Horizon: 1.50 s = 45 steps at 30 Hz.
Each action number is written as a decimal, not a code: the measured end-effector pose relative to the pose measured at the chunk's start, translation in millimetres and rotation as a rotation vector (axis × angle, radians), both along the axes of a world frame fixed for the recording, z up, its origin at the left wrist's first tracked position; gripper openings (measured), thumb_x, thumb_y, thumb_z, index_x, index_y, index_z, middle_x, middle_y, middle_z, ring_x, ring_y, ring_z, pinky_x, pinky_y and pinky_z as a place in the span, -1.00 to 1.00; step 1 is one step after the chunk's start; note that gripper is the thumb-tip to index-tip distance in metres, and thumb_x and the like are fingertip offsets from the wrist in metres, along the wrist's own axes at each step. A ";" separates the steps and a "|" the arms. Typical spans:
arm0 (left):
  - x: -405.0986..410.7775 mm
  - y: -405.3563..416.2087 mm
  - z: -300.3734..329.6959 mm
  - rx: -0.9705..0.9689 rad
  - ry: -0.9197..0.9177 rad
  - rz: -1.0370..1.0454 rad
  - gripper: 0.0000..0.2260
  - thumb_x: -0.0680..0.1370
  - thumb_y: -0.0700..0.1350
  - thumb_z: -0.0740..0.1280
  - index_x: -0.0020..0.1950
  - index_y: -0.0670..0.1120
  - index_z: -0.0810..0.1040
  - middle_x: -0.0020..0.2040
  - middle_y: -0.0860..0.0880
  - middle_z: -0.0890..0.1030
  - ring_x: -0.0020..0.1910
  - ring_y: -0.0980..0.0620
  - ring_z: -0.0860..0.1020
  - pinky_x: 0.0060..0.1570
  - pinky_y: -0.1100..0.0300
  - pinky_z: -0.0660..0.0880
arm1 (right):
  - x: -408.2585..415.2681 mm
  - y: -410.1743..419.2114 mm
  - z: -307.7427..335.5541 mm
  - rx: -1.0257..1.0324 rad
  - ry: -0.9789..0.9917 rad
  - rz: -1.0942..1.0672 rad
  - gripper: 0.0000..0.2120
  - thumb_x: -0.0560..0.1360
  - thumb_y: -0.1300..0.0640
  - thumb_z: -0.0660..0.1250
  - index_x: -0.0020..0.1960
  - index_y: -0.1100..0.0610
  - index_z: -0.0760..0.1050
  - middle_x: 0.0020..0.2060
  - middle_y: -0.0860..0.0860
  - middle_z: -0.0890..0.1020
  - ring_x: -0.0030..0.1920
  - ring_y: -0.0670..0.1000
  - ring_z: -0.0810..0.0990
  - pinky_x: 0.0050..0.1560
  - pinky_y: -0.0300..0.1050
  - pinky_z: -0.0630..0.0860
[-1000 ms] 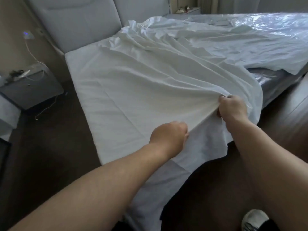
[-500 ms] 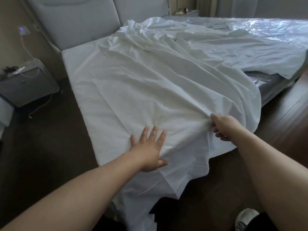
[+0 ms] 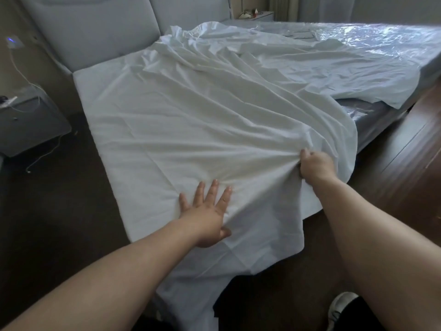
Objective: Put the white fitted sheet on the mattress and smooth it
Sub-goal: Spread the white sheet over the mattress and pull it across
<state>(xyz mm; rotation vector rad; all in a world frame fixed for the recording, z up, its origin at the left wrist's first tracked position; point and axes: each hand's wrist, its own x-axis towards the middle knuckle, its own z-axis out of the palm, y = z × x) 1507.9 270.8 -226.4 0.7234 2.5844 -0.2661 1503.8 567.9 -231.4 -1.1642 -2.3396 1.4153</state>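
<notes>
Gripping a bunched fold of the white fitted sheet (image 3: 214, 120), the right hand (image 3: 315, 167) pulls it taut over the mattress (image 3: 358, 111) corner — likely against slack — while the left hand (image 3: 207, 211) presses it flat, fingers spread.

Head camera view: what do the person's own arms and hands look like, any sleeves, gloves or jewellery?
Both forearms are bare as far as the frame shows, with no sleeves visible. The left hand and right hand wear no gloves, and no rings, watch or bracelet show on the visible sides.
</notes>
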 end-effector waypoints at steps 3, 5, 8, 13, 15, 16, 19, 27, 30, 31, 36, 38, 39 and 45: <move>-0.8 -1.1 -2.5 -0.003 -0.002 0.000 0.00 0.56 0.30 0.30 0.51 0.21 -0.55 0.55 0.01 -0.55 0.55 -0.19 -0.48 0.43 -0.50 -0.23 | 15.5 -2.0 -14.3 -0.340 -0.161 0.018 -0.49 0.62 -0.23 0.16 -0.03 0.22 0.56 -0.23 0.10 0.60 -0.25 0.14 0.60 -0.24 -0.05 0.51; -1.7 -2.5 -3.3 -0.005 0.000 0.000 0.02 0.55 0.30 0.32 0.51 0.21 -0.56 0.55 0.02 -0.56 0.55 -0.19 -0.49 0.42 -0.51 -0.24 | 14.9 9.2 -12.2 -0.232 -0.072 -0.023 -0.48 0.58 -0.27 0.20 0.03 0.20 0.56 -0.16 0.11 0.63 -0.21 0.15 0.65 -0.22 0.00 0.57; -1.8 -1.7 -4.8 0.001 0.005 -0.002 0.05 0.54 0.29 0.34 0.50 0.22 -0.57 0.54 0.02 -0.57 0.55 -0.19 -0.49 0.42 -0.51 -0.24 | 13.8 22.9 12.0 0.063 0.234 -0.159 -0.55 0.57 -0.23 0.18 0.14 0.14 0.51 -0.01 0.11 0.64 0.00 0.18 0.63 0.00 0.05 0.55; -1.0 -0.1 -0.1 -0.002 0.023 -0.008 0.08 0.50 0.32 0.37 0.48 0.28 -0.57 0.56 0.01 -0.54 0.57 -0.19 -0.45 0.42 -0.50 -0.23 | 26.7 1.4 16.3 0.329 0.296 0.186 -0.53 0.61 -0.17 0.26 0.45 -0.02 0.41 0.42 0.08 0.40 0.38 0.11 0.44 0.42 0.10 0.37; -0.2 1.1 3.4 -0.006 0.033 -0.015 0.07 0.49 0.33 0.37 0.47 0.32 -0.56 0.58 -0.01 -0.51 0.59 -0.21 -0.41 0.43 -0.51 -0.20 | 33.0 -10.8 3.0 0.401 0.081 0.454 -0.46 0.59 -0.24 0.27 0.52 -0.10 0.36 0.57 0.05 0.24 0.55 0.13 0.24 0.54 0.11 0.22; 0.0 1.5 5.4 -0.017 0.035 -0.023 0.07 0.48 0.34 0.37 0.47 0.33 -0.55 0.59 -0.02 -0.49 0.59 -0.21 -0.39 0.43 -0.51 -0.18 | 36.0 -15.7 -3.5 0.444 -0.045 0.555 -0.42 0.58 -0.30 0.25 0.54 -0.14 0.31 0.62 0.00 0.16 0.60 0.10 0.13 0.55 0.13 0.17; -2.2 2.8 11.1 -0.040 0.024 -0.038 0.03 0.45 0.42 0.34 0.49 0.36 -0.50 0.63 -0.04 -0.40 0.61 -0.25 -0.31 0.43 -0.51 -0.09 | 42.3 -18.9 -10.7 0.529 -0.196 0.565 -0.39 0.57 -0.34 0.19 0.55 -0.16 0.26 0.62 -0.05 0.16 0.60 0.13 0.11 0.48 0.23 0.26; -34.8 59.4 40.1 0.182 0.115 -0.129 -0.30 0.52 0.45 0.17 0.56 0.13 0.16 0.61 -0.01 0.05 0.60 -0.12 0.04 0.46 -0.40 0.11 | 40.3 16.4 24.0 0.091 0.221 0.038 -0.72 0.64 -0.03 0.28 0.25 0.08 0.57 -0.04 -0.10 0.60 -0.01 -0.04 0.56 -0.05 -0.13 0.44; -57.1 104.0 33.3 0.258 0.108 -0.227 -0.28 0.57 0.40 0.15 0.63 0.15 0.00 0.65 0.07 -0.13 0.64 -0.06 -0.17 0.50 -0.42 -0.04 | 25.2 59.6 12.5 0.137 0.198 -0.008 -0.69 0.63 -0.04 0.28 0.27 0.10 0.56 0.06 -0.02 0.63 0.02 -0.01 0.57 -0.06 -0.12 0.43; -67.3 121.3 29.2 0.275 0.113 -0.257 -0.28 0.58 0.39 0.14 0.63 0.16 -0.05 0.65 0.09 -0.16 0.63 -0.05 -0.20 0.50 -0.42 -0.07 | 13.4 78.7 9.8 0.161 0.188 -0.054 -0.68 0.63 -0.03 0.27 0.29 0.12 0.55 0.09 0.00 0.63 0.02 0.00 0.57 -0.06 -0.12 0.42; -113.0 192.2 20.1 0.310 0.088 -0.352 -0.32 0.61 0.31 0.15 0.64 0.17 -0.07 0.66 0.08 -0.16 0.64 -0.06 -0.16 0.51 -0.41 -0.11 | -64.7 176.3 15.5 0.261 0.121 -0.144 -0.59 0.62 -0.03 0.19 0.39 0.14 0.48 0.27 0.12 0.56 0.20 0.11 0.56 0.18 -0.05 0.47; -125.4 208.4 24.9 0.274 0.038 -0.347 -0.34 0.62 0.29 0.17 0.63 0.13 0.00 0.65 0.05 -0.02 0.62 -0.08 0.01 0.51 -0.40 -0.02 | -93.5 200.3 15.1 0.188 0.054 -0.105 -0.56 0.62 -0.03 0.20 0.44 0.11 0.43 0.34 0.12 0.54 0.26 0.14 0.56 0.30 0.08 0.50; -130.1 214.7 31.0 0.254 -0.004 -0.335 -0.36 0.62 0.28 0.17 0.63 0.11 0.05 0.64 0.04 0.04 0.60 -0.08 0.07 0.50 -0.39 0.02 | -104.0 207.5 14.3 0.151 0.000 -0.076 -0.56 0.63 -0.02 0.21 0.47 0.10 0.41 0.36 0.11 0.54 0.27 0.15 0.56 0.33 0.11 0.49; -132.9 230.5 82.1 0.128 -0.160 -0.302 -0.47 0.64 0.21 0.19 0.56 0.06 0.23 0.55 0.04 0.25 0.52 -0.06 0.25 0.50 -0.21 0.20 | -100.4 204.1 35.9 0.086 -0.225 0.110 -0.69 0.64 -0.06 0.23 0.19 0.10 0.62 0.04 0.09 0.69 -0.03 0.10 0.63 -0.06 -0.04 0.53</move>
